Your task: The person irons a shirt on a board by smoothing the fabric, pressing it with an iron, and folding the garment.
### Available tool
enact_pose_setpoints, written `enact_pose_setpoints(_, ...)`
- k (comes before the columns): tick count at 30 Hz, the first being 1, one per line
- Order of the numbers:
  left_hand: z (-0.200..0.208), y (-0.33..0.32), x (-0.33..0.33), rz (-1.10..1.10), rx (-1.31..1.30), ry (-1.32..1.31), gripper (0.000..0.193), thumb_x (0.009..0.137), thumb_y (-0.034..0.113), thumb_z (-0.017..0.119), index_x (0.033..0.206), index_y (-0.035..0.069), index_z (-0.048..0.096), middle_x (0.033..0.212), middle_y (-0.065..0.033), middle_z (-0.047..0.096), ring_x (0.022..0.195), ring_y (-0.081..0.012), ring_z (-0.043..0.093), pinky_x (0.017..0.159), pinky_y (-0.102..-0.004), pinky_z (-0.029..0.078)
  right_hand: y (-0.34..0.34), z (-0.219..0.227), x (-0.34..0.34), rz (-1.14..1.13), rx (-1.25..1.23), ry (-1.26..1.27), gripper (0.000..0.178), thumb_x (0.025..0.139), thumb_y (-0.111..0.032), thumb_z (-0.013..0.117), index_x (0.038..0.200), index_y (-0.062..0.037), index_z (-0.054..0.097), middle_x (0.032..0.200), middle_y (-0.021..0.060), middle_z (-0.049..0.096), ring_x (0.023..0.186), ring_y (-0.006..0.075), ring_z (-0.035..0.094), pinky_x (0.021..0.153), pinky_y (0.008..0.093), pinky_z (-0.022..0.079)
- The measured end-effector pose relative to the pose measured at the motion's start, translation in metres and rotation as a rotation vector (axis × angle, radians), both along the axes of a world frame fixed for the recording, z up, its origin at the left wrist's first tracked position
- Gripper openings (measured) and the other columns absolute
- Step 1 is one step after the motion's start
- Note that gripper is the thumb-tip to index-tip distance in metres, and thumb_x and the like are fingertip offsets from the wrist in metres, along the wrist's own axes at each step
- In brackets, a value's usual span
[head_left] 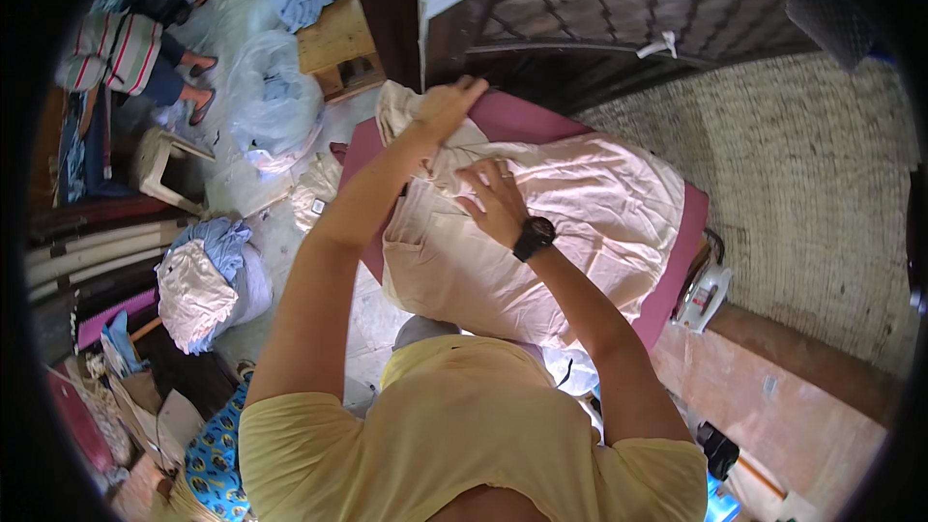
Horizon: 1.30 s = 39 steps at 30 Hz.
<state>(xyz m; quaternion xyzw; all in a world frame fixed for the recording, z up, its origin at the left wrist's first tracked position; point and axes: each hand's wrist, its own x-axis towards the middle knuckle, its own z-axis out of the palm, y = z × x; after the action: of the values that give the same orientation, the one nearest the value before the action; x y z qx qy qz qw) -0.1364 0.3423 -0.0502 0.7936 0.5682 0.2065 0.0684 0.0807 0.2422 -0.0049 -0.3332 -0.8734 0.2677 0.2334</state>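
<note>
A pale pink garment (570,222), wrinkled toward its right side, lies spread over a maroon padded board (527,118) in front of me. At the board's far edge, my left hand (450,110) rests across the bunched upper end of the cloth, its fingers reaching past the fabric. My right hand (498,201) lies on the middle of the garment with its fingers spread, pressing lightly on the cloth; a black watch (535,238) is on that wrist. A pocket-like flap shows left of the right hand.
An iron (704,300) stands beside the board's right edge. Left are a pile of clothes (201,285), a clear plastic bag (275,101) and a stool (164,169). A person in a striped top (118,50) is at far left. A dark metal grille (619,5) rises behind the board.
</note>
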Motion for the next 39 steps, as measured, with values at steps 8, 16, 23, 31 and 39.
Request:
enact_pose_setpoints(8, 0.006, -0.015, 0.000, 0.135, -0.065, 0.111, 0.040, 0.093, 0.038, 0.058, 0.122, 0.011, 0.053, 0.114, -0.0149, 0.058, 0.098, -0.0391, 0.063, 0.079, -0.0484, 0.052, -0.004, -0.046, 0.225, -0.671, 0.216, -0.260, 0.047, 0.087, -0.027, 0.068, 0.126, -0.0059, 0.052, 0.120, 0.0198, 0.049, 0.116, 0.0412, 0.047, 0.104, 0.0578, 0.032)
enact_pose_setpoints(16, 0.000, -0.062, -0.030, 0.100, -0.077, -0.142, 0.043, 0.085, 0.031, 0.068, 0.121, 0.012, 0.056, 0.123, -0.0123, 0.056, 0.112, -0.0356, 0.054, 0.090, -0.0474, 0.044, -0.041, -0.091, 0.454, -1.347, -0.237, -0.529, 0.044, 0.089, -0.033, 0.066, 0.123, -0.0080, 0.055, 0.107, 0.0155, 0.064, 0.101, 0.0382, 0.057, 0.090, 0.0507, 0.044)
enact_pose_setpoints(23, 0.020, -0.055, -0.068, 0.425, 0.146, 0.083, 0.032, 0.078, 0.018, 0.073, 0.109, 0.011, 0.066, 0.112, -0.0179, 0.057, 0.106, -0.0388, 0.054, 0.087, -0.0497, 0.044, -0.158, -0.113, 0.406, -1.097, -0.125, -0.207, 0.039, 0.082, -0.032, 0.074, 0.104, -0.0081, 0.052, 0.087, 0.0104, 0.060, 0.083, 0.0335, 0.058, 0.084, 0.0473, 0.041)
enact_pose_setpoints(31, -0.013, -0.210, 0.004, 0.808, 0.356, -0.151, 0.063, 0.086, 0.039, 0.072, 0.123, -0.008, 0.052, 0.116, -0.0288, 0.049, 0.112, -0.0421, 0.047, 0.097, -0.0502, 0.038, -0.176, -0.086, 0.453, -1.215, -0.363, 0.401, 0.017, 0.092, -0.016, 0.065, 0.098, -0.0047, 0.053, 0.079, 0.0129, 0.066, 0.064, 0.0282, 0.064, 0.057, 0.0380, 0.050)
enact_pose_setpoints(39, -0.085, -0.392, 0.073, 0.926, -0.115, -0.500, 0.053, 0.089, 0.030, 0.073, 0.124, -0.004, 0.051, 0.122, -0.0161, 0.040, 0.102, -0.0273, 0.057, 0.082, -0.0334, 0.054, -0.244, -0.090, 0.418, -0.906, -0.452, 0.112, 0.034, 0.083, -0.027, 0.078, 0.086, -0.0014, 0.056, 0.069, 0.0065, 0.060, 0.062, 0.0154, 0.057, 0.057, 0.0312, 0.047)
